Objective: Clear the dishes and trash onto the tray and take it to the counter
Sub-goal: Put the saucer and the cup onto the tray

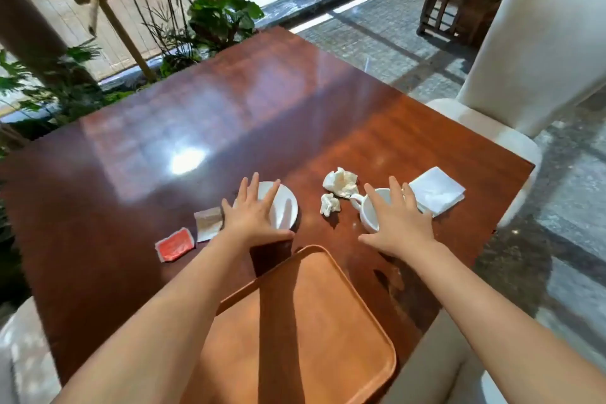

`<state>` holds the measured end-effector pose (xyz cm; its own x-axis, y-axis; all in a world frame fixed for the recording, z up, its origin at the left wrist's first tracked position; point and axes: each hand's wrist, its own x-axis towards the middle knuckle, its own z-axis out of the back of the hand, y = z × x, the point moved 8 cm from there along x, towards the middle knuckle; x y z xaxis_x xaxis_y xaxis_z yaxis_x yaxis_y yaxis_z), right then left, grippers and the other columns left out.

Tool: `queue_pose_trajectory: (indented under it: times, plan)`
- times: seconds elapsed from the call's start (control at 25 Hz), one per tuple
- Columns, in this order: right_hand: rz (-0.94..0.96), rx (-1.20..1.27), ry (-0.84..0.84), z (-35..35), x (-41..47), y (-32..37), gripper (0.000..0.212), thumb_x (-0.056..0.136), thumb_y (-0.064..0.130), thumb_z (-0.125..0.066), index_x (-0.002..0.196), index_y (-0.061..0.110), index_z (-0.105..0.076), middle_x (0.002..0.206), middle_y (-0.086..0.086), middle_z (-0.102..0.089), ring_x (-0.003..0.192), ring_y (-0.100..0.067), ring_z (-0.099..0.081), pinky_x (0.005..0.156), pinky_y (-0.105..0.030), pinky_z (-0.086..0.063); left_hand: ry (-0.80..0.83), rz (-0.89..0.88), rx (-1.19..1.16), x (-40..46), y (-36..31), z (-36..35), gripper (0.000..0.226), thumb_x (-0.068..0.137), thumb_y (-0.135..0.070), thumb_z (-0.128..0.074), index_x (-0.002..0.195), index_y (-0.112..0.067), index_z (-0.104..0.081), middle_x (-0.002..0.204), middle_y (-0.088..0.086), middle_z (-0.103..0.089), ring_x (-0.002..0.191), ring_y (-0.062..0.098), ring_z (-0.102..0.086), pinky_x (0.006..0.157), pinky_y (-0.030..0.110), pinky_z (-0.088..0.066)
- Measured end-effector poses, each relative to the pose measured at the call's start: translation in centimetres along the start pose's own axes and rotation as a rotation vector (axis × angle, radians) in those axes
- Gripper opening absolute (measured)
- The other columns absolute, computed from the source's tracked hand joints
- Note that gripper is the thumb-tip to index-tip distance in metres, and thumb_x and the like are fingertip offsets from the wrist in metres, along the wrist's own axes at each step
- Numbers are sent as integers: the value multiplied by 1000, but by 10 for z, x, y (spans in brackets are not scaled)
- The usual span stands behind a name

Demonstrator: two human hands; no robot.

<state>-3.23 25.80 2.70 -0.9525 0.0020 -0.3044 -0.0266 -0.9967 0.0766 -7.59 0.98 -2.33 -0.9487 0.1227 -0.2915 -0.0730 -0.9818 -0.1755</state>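
Table (295, 115): glossy reddish-brown wood, faint grain, pale window glare across the far half.
Tray (328, 321): plain terracotta orange, no pattern, crossed by a dark arm shadow.
Saucer (287, 207): plain white.
Cup (369, 210): plain white, inside and out.
Crumpled napkins (341, 182): off-white with creamy yellowish patches.
Folded napkin (437, 190): clean white.
Red packet (173, 244): red-orange face, white border.
Brown packet (208, 223): tan-brown upper part, whitish lower part.
Chair (541, 43): cream upholstery.
Plants (223, 15): deep green leaves.
Floor (377, 43): speckled grey with darker bands.
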Motion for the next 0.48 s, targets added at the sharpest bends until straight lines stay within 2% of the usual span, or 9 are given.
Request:
queue_pose_trajectory:
  times: [0.12,0.24,0.4,0.48]
  plan:
    - [-26,14,27,-9,9,-8,93,77,54,-61,145,38,0,158,-9,7,143,-37,3,104,-60,-32,109,21,35,21,4,-11,119,52,-77,-63,139,-48,13,157,4,19,143,29,14,104,69,-14]
    - [-26,73,43,-16,19,-14,89,79,50,-61,146,37,-3,157,-13,-1,141,-38,-3,105,-56,-34,178,25,-9,32,10,-20,125,50,-75,-67,139,-47,15,157,11,13,142,34,12,108,67,-18]
    - [-50,106,19,-14,28,-16,84,73,43,-67,142,32,-21,143,-14,-27,128,-37,-27,92,-45,-43,234,41,31,37,14,-25,129,46,-72,-71,138,-48,15,155,12,10,141,36,12,107,65,-23]
    - [-43,112,-11,-12,30,-14,78,68,41,-70,135,31,-30,133,-13,-35,120,-36,-33,86,-43,-46,238,38,79,34,11,-27,126,46,-68,-72,139,-48,11,153,10,4,140,34,8,102,64,-29]
